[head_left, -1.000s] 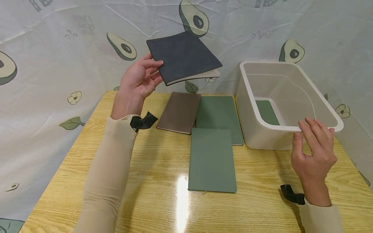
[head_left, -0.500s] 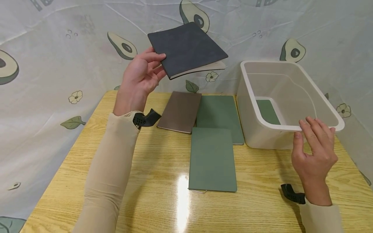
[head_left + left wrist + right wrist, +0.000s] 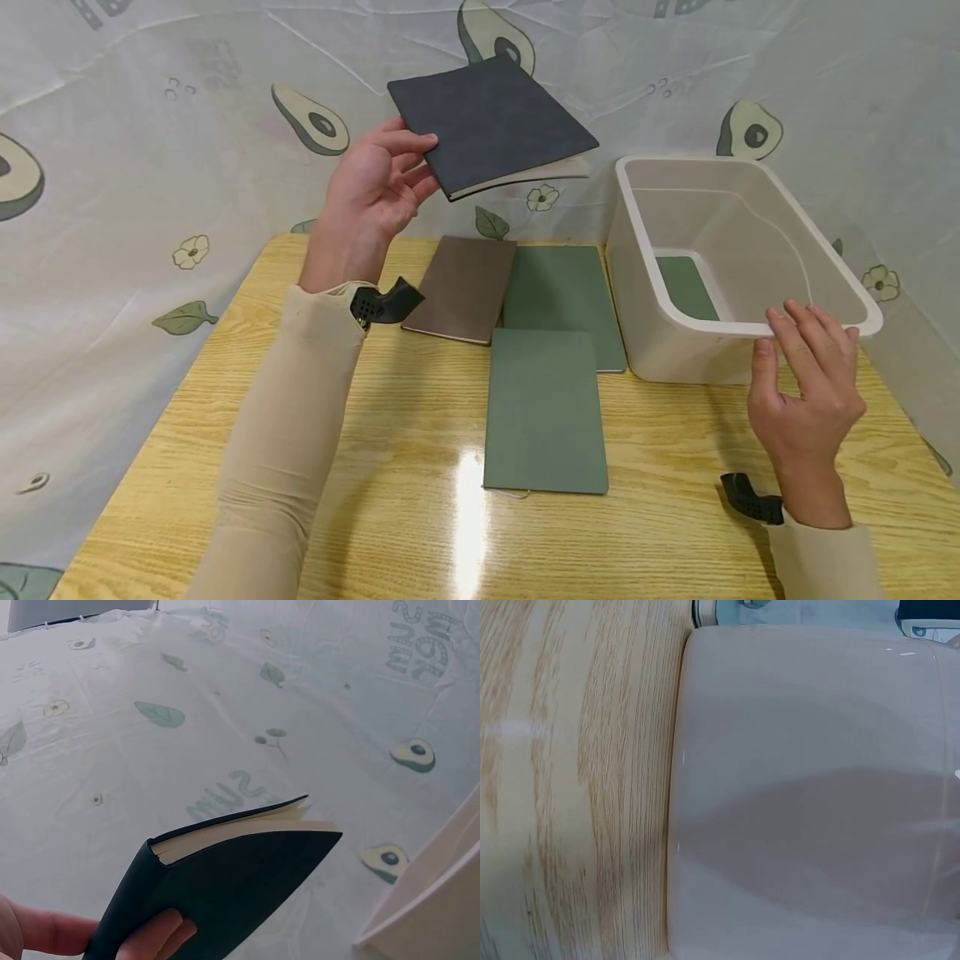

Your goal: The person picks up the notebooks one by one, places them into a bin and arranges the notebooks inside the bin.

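My left hand (image 3: pixel 375 179) holds a dark navy notebook (image 3: pixel 491 125) by its spine edge, raised above the table in front of the backdrop. Its thumb lies on the cover and the fingers are underneath. In the left wrist view the notebook (image 3: pixel 217 877) is tilted, with its pages slightly fanned. My right hand (image 3: pixel 810 392) rests at the near rim of a whitish plastic bin (image 3: pixel 645 333), its fingers fairly straight across the rim and the thumb apart. The right wrist view is mostly filled by the bin's outer wall (image 3: pixel 802 735), with a shadow on it.
On the wooden table (image 3: pixel 405 533) lie a brown notebook (image 3: pixel 465 287) and a green notebook (image 3: pixel 562 292). A second green notebook (image 3: pixel 547 417) overlaps it in front. Another green one (image 3: pixel 686 287) lies inside the bin. An avocado-print cloth (image 3: pixel 225 150) hangs behind.
My left hand has moved the navy notebook slightly up and to the right, toward the bin. My right hand has stayed at the bin's rim, and the notebooks on the table have not moved.
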The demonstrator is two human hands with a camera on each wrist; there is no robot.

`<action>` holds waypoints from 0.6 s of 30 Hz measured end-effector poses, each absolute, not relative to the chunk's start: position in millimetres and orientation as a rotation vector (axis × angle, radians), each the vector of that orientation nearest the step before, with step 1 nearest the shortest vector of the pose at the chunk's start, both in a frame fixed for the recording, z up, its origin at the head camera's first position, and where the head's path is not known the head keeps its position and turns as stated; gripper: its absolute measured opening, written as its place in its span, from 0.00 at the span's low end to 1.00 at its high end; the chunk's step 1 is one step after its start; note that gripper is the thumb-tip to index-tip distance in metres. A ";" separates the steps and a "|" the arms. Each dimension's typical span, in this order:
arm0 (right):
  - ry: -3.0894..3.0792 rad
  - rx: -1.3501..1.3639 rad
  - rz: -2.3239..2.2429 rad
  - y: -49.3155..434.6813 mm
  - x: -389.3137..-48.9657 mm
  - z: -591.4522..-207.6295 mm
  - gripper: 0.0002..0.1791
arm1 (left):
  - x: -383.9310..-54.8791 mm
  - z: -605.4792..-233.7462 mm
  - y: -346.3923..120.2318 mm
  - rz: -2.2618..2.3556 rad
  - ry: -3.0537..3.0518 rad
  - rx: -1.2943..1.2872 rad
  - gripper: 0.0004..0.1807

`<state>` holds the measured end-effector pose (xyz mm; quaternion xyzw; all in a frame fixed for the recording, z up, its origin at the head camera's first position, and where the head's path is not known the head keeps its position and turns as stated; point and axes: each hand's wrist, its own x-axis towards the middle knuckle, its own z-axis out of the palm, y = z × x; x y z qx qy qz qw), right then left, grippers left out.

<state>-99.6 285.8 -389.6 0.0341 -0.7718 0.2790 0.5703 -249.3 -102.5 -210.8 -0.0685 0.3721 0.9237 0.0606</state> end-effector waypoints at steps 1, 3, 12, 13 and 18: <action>-1.810 0.082 0.656 285.4 -100.0 -389.7 0.16 | -249.3 -210.5 -101.4 2.794 1.133 -0.214 0.22; -1.804 0.086 0.659 284.6 -100.8 -389.5 0.16 | -249.2 -210.0 -99.3 2.790 1.143 -0.215 0.22; -1.810 0.085 0.659 283.5 -100.8 -388.3 0.16 | -251.1 -210.8 -84.7 2.753 1.208 -0.197 0.22; -1.807 0.083 0.662 283.6 -100.6 -388.2 0.16 | -251.5 -211.2 -82.2 2.747 1.218 -0.191 0.22; -1.813 0.076 0.662 284.3 -98.3 -387.9 0.16 | -253.6 -214.4 -67.4 2.723 1.250 -0.180 0.23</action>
